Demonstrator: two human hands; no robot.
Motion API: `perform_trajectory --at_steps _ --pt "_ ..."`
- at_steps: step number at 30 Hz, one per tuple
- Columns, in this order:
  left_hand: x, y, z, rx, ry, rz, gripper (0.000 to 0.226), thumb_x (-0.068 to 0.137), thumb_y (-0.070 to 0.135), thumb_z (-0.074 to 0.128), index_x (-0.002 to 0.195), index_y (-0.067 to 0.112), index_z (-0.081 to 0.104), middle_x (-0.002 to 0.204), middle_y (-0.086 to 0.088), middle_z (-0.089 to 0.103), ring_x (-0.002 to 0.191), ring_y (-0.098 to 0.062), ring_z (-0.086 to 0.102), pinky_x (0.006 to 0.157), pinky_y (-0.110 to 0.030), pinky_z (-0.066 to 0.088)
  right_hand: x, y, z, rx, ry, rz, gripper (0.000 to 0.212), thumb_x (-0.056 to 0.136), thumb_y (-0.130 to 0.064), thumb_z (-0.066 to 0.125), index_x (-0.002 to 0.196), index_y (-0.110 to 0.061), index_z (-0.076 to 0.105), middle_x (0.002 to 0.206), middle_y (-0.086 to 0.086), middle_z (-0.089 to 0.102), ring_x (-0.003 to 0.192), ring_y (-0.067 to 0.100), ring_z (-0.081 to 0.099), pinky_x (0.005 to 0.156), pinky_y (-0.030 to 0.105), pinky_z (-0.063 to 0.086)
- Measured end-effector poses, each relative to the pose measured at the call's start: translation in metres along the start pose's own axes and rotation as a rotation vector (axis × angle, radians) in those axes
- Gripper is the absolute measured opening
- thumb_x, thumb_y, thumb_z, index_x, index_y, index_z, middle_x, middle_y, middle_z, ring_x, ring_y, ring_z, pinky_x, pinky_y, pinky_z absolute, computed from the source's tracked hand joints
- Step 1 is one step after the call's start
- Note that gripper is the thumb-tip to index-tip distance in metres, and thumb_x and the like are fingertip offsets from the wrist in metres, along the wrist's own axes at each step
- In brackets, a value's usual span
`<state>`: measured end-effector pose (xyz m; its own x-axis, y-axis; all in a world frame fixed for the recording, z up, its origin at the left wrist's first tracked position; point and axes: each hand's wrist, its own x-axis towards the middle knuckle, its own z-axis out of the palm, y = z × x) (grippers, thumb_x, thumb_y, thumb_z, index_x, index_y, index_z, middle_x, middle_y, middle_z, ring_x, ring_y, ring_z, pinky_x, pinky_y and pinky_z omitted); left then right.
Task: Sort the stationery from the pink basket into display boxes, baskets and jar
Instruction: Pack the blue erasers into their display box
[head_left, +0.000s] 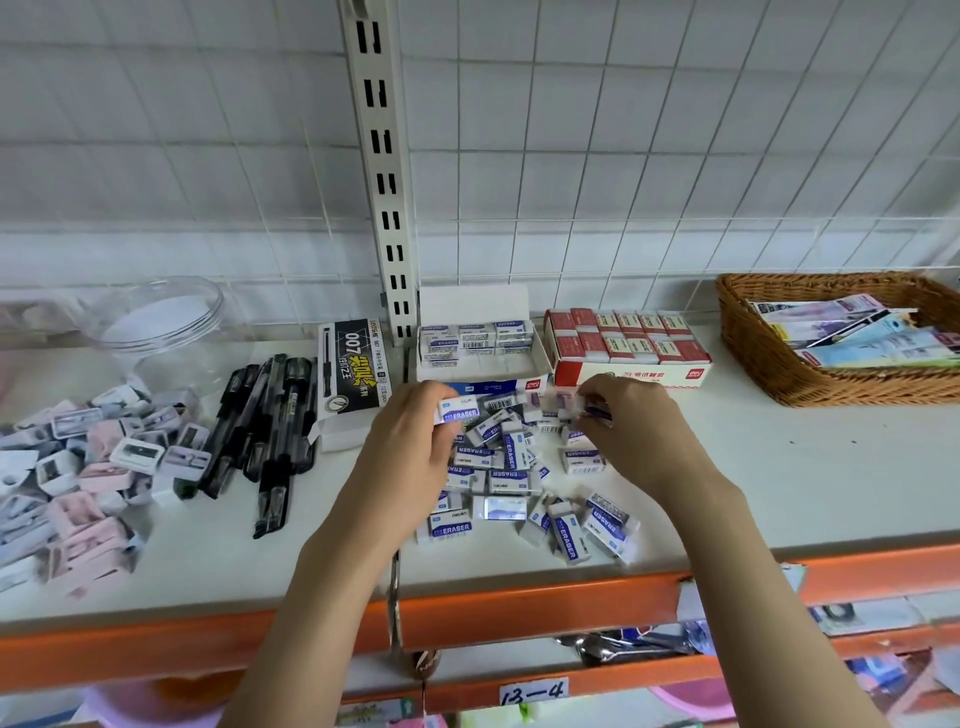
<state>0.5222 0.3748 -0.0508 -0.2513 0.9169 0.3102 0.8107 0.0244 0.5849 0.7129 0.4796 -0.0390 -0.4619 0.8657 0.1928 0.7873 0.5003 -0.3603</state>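
Head view: the left hand (415, 441) has its fingers curled round a small white eraser in a blue-and-white "ERASER" sleeve (458, 409), pinching it just above the heap. The right hand (631, 434) is curled too, its fingertips (589, 402) closed on something small and blue-white; it is blurred, so what exactly it pinches I cannot tell. Between and below both hands lies the loose pile of matching blue-and-white erasers (524, 488), scattered on the white shelf (779, 467), some flat, some on edge.

Just beyond the hands stands an open white display box partly filled with the same erasers (475, 338), lid flap up. Right of that, beyond the right hand, a red-and-white display box packed with red-sleeved erasers (628, 340). Farther right, well apart, a brown woven wicker basket holding flat packets (753, 358).

Left of the left hand: black gel pens in a loose bundle (270, 431), a black-and-white pen box (356, 384) touching them, then a heap of pink, white and grey pencil sharpeners (78, 467), and a clear plastic jar lying on its side (161, 322) beyond that.
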Motion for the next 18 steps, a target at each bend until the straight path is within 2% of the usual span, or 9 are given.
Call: perform_trajectory --at_steps 2,5,8,10,11,14,17,18 --pt "-0.002 -0.001 -0.001 -0.053 -0.031 -0.025 0.022 0.093 0.017 0.055 0.114 0.015 0.054 0.104 0.004 0.055 0.079 -0.010 0.053 0.070 -0.019 0.042 0.001 0.002 -0.001 -0.020 -0.101 -0.014 0.022 0.086 -0.010 0.062 0.107 -0.014 0.064 0.103 0.006 0.067 0.091 0.025 0.061 0.078 0.030 0.050" --pt "-0.004 0.003 0.000 -0.089 -0.068 -0.039 0.021 0.090 0.015 0.061 0.110 0.019 0.058 0.096 0.008 0.061 0.078 -0.005 0.059 0.074 -0.025 0.051 0.002 0.003 -0.004 -0.034 -0.184 -0.029 0.027 0.084 -0.007 0.063 0.108 -0.016 0.065 0.108 0.003 0.066 0.097 0.023 0.060 0.083 0.030 0.050" --pt "-0.003 0.007 0.002 -0.069 -0.087 -0.017 0.024 0.088 0.011 0.063 0.110 0.018 0.061 0.090 0.014 0.058 0.067 0.005 0.054 0.064 -0.011 0.043 0.001 0.005 -0.006 -0.043 -0.182 -0.032 0.021 0.083 -0.012 0.066 0.103 -0.015 0.064 0.104 0.004 0.066 0.095 0.023 0.059 0.078 0.028 0.048" --pt "-0.002 0.009 0.003 -0.039 -0.101 0.007 0.025 0.088 0.012 0.063 0.113 0.017 0.061 0.080 0.015 0.053 0.056 0.008 0.047 0.056 -0.008 0.035 -0.003 0.007 -0.008 -0.020 -0.176 -0.048 0.018 0.082 -0.016 0.069 0.100 -0.015 0.063 0.101 0.003 0.065 0.093 0.023 0.059 0.074 0.027 0.045" --pt "-0.002 0.010 0.004 -0.017 -0.104 0.020 0.027 0.089 0.013 0.062 0.115 0.016 0.061 0.083 0.011 0.056 0.056 0.006 0.045 0.056 -0.008 0.033 -0.005 0.008 -0.009 -0.005 -0.177 -0.057 0.019 0.083 -0.018 0.069 0.100 -0.015 0.063 0.102 0.002 0.065 0.093 0.022 0.059 0.075 0.027 0.045" --pt "-0.001 0.013 0.006 0.044 -0.105 0.026 0.032 0.090 0.016 0.060 0.122 0.017 0.059 0.111 0.002 0.063 0.068 -0.001 0.043 0.071 -0.015 0.036 -0.010 0.011 -0.010 0.017 -0.179 -0.050 0.022 0.084 -0.021 0.068 0.105 -0.015 0.063 0.104 0.002 0.063 0.094 0.022 0.057 0.078 0.028 0.046" --pt "0.002 0.015 0.003 0.093 -0.121 0.024 0.036 0.091 0.021 0.059 0.126 0.018 0.057 0.114 0.001 0.064 0.078 -0.009 0.051 0.082 -0.022 0.040 -0.011 0.011 -0.009 0.010 -0.152 -0.015 0.023 0.085 -0.022 0.067 0.107 -0.015 0.061 0.103 0.005 0.064 0.093 0.024 0.058 0.079 0.033 0.048" --pt "0.003 0.015 0.002 0.134 -0.137 0.032 0.036 0.092 0.025 0.057 0.128 0.018 0.056 0.117 0.001 0.064 0.087 -0.012 0.055 0.087 -0.025 0.042 -0.010 0.011 -0.008 0.000 -0.147 -0.004 0.024 0.085 -0.023 0.067 0.107 -0.015 0.061 0.103 0.005 0.064 0.093 0.025 0.059 0.079 0.035 0.049"
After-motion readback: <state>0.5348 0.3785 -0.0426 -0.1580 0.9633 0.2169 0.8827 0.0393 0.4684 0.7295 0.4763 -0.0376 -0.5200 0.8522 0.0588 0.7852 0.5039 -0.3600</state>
